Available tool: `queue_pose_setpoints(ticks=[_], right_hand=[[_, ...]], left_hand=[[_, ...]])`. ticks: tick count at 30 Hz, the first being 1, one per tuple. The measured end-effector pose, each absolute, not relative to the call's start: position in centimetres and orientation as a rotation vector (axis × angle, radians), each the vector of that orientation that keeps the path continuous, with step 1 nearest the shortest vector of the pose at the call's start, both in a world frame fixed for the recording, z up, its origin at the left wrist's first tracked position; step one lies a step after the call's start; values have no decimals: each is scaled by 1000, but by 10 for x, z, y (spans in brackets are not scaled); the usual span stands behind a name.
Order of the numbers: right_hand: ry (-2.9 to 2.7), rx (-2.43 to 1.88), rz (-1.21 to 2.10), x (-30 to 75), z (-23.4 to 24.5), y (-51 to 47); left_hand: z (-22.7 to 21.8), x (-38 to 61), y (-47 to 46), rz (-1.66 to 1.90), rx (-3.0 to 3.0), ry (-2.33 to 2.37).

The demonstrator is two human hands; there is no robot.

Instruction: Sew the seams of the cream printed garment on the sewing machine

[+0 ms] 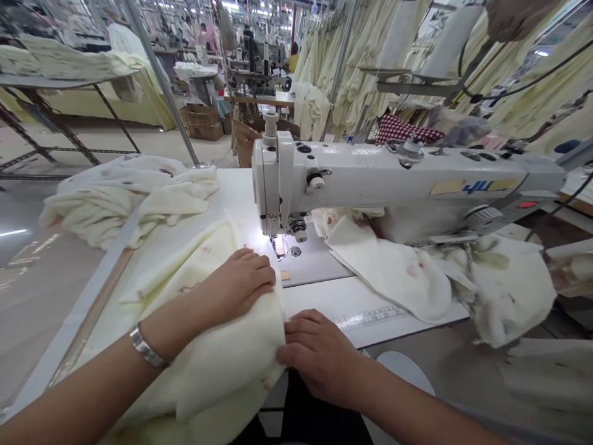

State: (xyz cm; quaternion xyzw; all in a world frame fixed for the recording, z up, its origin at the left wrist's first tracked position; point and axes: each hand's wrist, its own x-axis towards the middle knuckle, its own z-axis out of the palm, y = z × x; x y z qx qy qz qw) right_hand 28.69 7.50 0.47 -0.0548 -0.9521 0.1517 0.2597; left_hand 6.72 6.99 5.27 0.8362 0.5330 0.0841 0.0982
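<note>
A cream fabric piece (231, 346) with small reddish prints drapes over the front left of the sewing table and hangs down its near side. My left hand (248, 278), a silver bracelet at its wrist, presses on it with bent fingers, just left of the lit needle area. At the fabric's right edge, my right hand (319, 355) pinches the cloth between thumb and fingers. Both hands are closed on this fabric. Beyond them stands the white sewing machine (361, 173), its presser foot (278, 246) close to the cloth. Whether the foot touches the fabric is hard to see.
Crumpled cream cloth (115, 198) lies at the table's back left. More cream pieces (393, 266) lie under and right of the machine arm. A ruler strip (365, 317) runs along the table. Thread cones (445, 46) stand above. Garments (365, 55) hang behind.
</note>
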Motion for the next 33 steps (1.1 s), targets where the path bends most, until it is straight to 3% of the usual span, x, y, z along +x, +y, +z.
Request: queue_pose_setpoints(ticks=[13,21,27,33], right_hand=[[-2484,-131,567,290,14,81],[-2617,-131,435,299,7,91],[-2575,-158,454,300,2,89],[-2616,-68,182,291,12,99]], left_hand=[[37,89,78,175,2403,1753],[37,91,81,110,2484,1748],[42,111,76,124,2449,2022],[24,122,29,243,2388,2051]])
